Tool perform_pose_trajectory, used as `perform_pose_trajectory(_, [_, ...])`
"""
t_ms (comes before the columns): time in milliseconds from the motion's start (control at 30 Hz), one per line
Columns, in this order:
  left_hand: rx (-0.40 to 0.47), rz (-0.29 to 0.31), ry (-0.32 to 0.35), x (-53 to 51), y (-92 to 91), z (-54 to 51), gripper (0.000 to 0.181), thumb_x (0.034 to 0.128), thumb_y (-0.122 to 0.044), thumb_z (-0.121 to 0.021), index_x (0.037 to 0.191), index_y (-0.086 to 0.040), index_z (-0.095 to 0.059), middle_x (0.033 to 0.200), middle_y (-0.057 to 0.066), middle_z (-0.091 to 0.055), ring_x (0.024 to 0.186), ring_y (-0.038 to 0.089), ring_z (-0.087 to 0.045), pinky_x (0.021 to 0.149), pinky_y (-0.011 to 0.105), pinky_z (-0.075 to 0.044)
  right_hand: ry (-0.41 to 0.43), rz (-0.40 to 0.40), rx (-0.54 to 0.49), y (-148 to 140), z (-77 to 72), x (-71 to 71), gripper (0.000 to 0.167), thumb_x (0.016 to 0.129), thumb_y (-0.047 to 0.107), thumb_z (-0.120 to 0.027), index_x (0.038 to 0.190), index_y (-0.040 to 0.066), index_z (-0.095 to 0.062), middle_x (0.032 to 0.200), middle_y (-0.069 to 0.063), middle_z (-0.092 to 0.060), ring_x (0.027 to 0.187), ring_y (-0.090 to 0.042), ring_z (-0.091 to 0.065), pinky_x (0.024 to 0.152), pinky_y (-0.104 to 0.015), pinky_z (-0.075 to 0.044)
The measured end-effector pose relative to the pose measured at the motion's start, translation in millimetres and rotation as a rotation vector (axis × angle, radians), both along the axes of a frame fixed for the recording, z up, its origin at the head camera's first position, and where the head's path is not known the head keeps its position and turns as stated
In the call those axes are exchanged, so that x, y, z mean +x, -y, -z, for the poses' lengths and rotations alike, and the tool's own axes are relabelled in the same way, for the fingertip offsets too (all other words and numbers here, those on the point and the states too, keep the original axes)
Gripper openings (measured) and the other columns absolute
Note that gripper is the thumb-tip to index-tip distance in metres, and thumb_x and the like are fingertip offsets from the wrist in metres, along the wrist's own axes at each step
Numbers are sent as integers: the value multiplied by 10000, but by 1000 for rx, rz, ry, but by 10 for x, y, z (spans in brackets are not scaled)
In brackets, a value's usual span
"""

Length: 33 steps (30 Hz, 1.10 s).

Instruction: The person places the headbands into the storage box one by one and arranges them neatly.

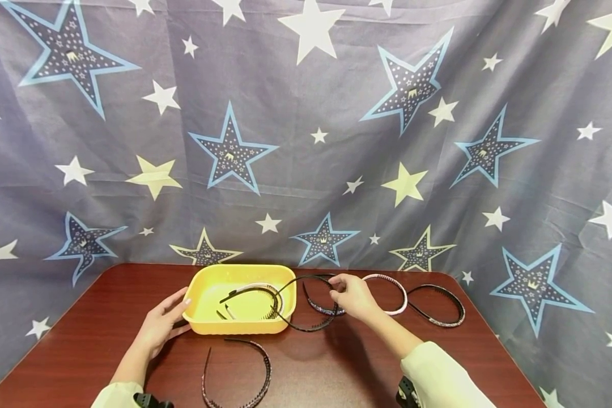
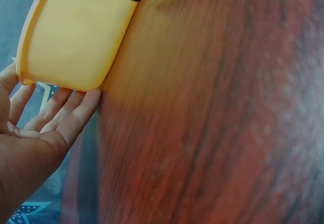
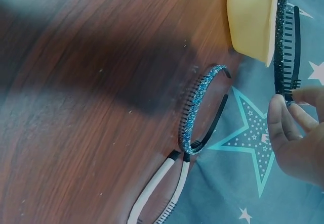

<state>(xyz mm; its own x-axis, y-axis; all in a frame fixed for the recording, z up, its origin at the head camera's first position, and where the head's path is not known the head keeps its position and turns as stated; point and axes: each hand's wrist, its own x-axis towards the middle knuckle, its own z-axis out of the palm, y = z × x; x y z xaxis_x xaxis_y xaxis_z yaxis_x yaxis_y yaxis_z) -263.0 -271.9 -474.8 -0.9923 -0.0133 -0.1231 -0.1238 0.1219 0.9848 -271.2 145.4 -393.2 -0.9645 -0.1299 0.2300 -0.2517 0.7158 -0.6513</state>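
A yellow plastic basin stands at the back left of the table, with several black and white headbands in it. My left hand holds its left end, thumb at the rim and fingers against the outer wall, as the left wrist view shows. To the basin's right, my right hand pinches a black glittery headband between thumb and fingers. That headband is raised above the table, its curve overlapping the basin's right rim in the head view. Beyond it lies a blue glitter headband, partly hidden in the head view.
On the right of the brown table lie a white headband and a dark one with a glittery band. Another patterned dark headband lies in front of the basin. A star-print curtain hangs behind the table.
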Motion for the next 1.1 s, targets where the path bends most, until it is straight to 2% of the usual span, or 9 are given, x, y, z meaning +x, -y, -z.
perform_pose_trajectory(267, [-3,4,-1,12,-6,-18,718,930,-478,-503,1504,-156,-214,1468,205,-294,931,-4,-615,861,358,-557,38,-22,-32,107,-5,-20,213,825,71,-650,1036,59,-683,807,-65,-641,568,-88,-520,527,-218,-452])
perform_pose_trajectory(500, [-5,3,7,17,-18,-34,715,931,-477,-501,1504,-158,-215,1463,195,-303,908,-21,-612,866,358,-555,6,-34,-32,205,-17,-32,208,811,64,-660,1016,44,-690,808,-72,-655,671,-113,-544,568,-227,-453])
perform_pose_trajectory(700, [3,4,4,17,-19,-38,715,930,-471,-507,1502,-152,-220,1451,179,-320,905,-34,-609,869,361,-554,17,-37,-42,275,-34,-47,215,810,73,-658,1021,41,-689,813,-84,-660,588,-92,-569,550,-213,-485])
perform_pose_trajectory(933, [2,-1,10,24,-26,-48,718,926,-469,-516,1500,-148,-227,1442,183,-334,906,-26,-612,867,360,-555,22,-47,-17,347,-6,-87,230,813,88,-653,1037,52,-687,815,-57,-643,702,-118,-539,577,-223,-446])
perform_pose_trajectory(1100, [3,-4,9,28,-20,-45,711,931,-463,-512,1500,-149,-225,1441,188,-339,920,-8,-617,860,355,-558,27,-54,-13,424,-6,-101,237,812,97,-651,1042,52,-683,816,-58,-639,719,-135,-542,588,-234,-446])
